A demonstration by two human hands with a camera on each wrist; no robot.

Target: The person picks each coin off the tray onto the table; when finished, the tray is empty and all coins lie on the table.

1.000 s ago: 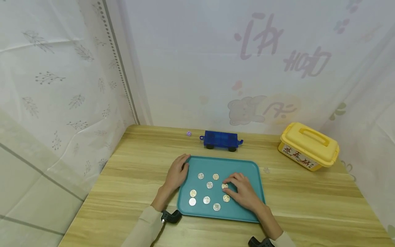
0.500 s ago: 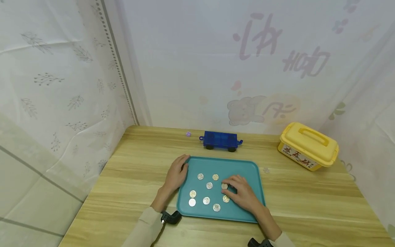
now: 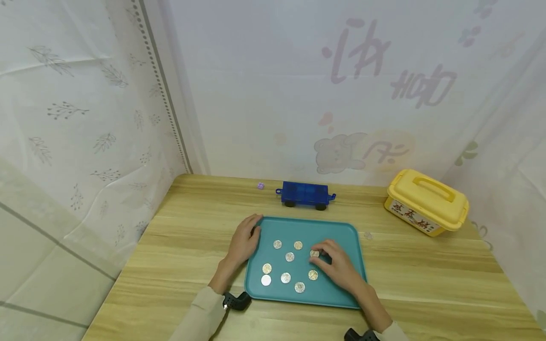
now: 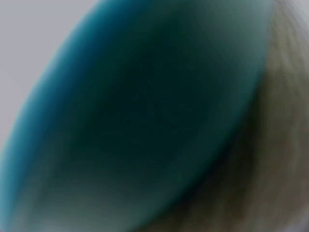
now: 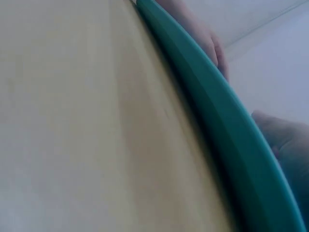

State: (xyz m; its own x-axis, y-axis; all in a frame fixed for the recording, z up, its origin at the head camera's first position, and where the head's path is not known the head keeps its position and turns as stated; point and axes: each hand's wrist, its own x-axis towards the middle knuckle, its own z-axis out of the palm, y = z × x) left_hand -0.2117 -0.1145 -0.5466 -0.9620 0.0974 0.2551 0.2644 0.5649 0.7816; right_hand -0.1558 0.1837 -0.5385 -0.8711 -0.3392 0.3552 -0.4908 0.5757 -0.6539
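A teal tray [image 3: 307, 227] lies on the table, with several gold and silver coins on it. My left hand [image 3: 244, 240] rests along the tray's left rim near its far corner, fingers fairly straight. Over the right half of the tray, my right hand [image 3: 337, 266] pinches a coin [image 3: 314, 254] between thumb and forefinger. A gold coin [image 3: 313, 275] lies just below that hand. Blurred teal tray [image 4: 159, 96] fills most of the left wrist view. In the right wrist view, the tray's side [image 5: 217, 116] partly hides the hands.
Behind the tray stands a blue toy wagon [image 3: 305, 193], with a small purple piece [image 3: 260, 185] to its left. A yellow lidded box [image 3: 426, 201] sits at the back right. One clear round piece [image 3: 368, 235] lies on the wood beside the tray's right edge.
The coin at my right fingertips has shifted slightly to the right and away from me, together with the fingers. My left hand stays in place on the rim.
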